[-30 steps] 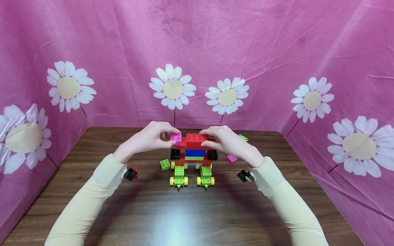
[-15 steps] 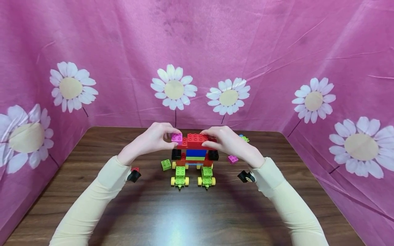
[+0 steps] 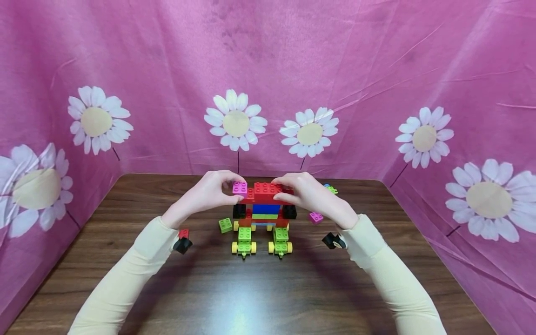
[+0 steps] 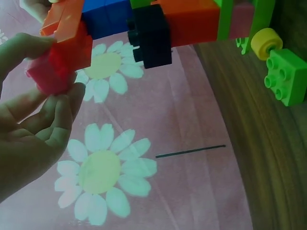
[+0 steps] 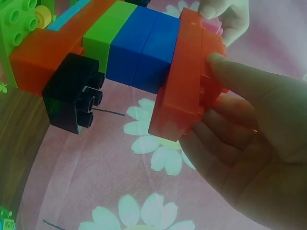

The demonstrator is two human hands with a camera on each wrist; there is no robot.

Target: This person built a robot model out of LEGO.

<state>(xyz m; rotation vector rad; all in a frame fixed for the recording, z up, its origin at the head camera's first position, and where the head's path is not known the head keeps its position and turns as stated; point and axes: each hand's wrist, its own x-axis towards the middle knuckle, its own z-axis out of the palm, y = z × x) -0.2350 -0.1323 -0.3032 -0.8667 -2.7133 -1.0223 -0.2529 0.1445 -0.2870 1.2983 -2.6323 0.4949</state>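
A toy structure of stacked building bricks stands on the table, its blue bricks (image 3: 266, 209) in the middle and a red top layer above. My left hand (image 3: 207, 191) pinches a pink brick (image 3: 240, 187) at the top's left end; the left wrist view shows thumb and fingers on opposite sides of it. On the right, my right hand (image 3: 307, 191) holds the red brick (image 3: 264, 188) with thumb and fingers, partly covering that end. Black bricks (image 4: 151, 37) jut out at each side lower down. Green wheeled pieces (image 3: 244, 235) with yellow wheels form the base.
Loose bricks lie about: a green brick (image 3: 225, 225) left of the structure, a pink brick (image 3: 316, 217) to its right, a red brick (image 3: 184, 233) by the left wrist. A green-and-blue piece (image 3: 331, 189) sits at the back right. Flowered pink cloth (image 3: 268, 56) surrounds the table.
My left wrist has shifted slightly right and lower, still pinching the pink brick. My right hand and the brick structure look nearly unchanged.
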